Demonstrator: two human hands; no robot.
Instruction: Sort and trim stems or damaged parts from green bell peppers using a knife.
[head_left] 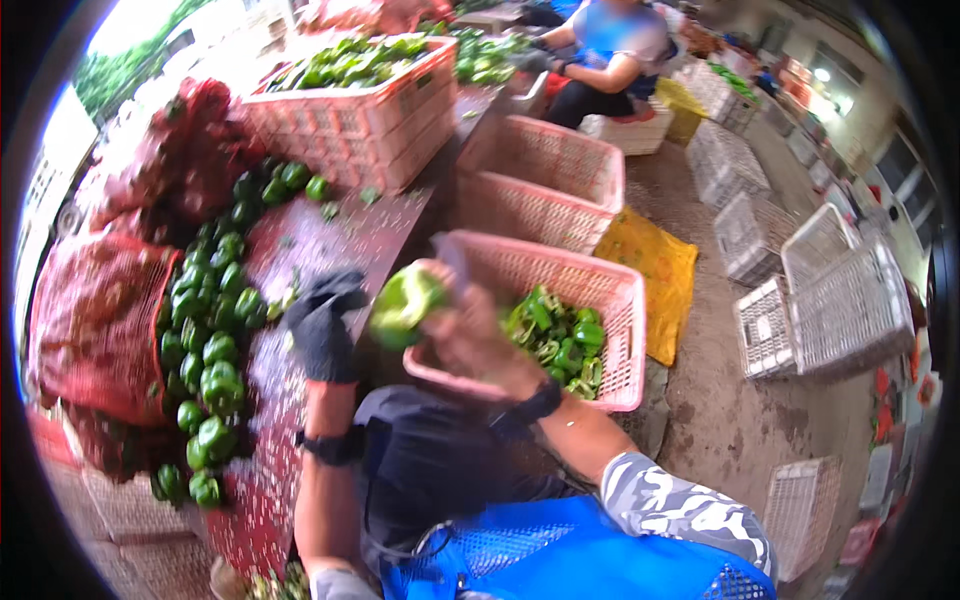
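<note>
My right hand (pixel 472 330), bare and blurred by motion, grips a green bell pepper (pixel 405 305) whose pale cut inside shows. A thin dark blurred shape beside its fingers is too smeared to name. Left of the pepper is my left hand (pixel 325 320) in a dark grey glove. Its fingers are curled in, and whatever they may hold is hidden. Under and beyond my right hand stands a pink plastic crate (pixel 625 330) with cut green peppers (pixel 570 345) inside. Whole green bell peppers (pixel 220 350) lie along the table (pixel 300 250), left of my gloved hand.
Red mesh sacks (pixel 100 320) line the table's left side. A pink crate (pixel 350 130) full of peppers sits at its far end. Beyond the near crate stands another pink crate (pixel 540 190), beside a yellow sack (pixel 660 280). A co-worker (pixel 610 60) sits farther back. Pale crates (pixel 850 310) stand right.
</note>
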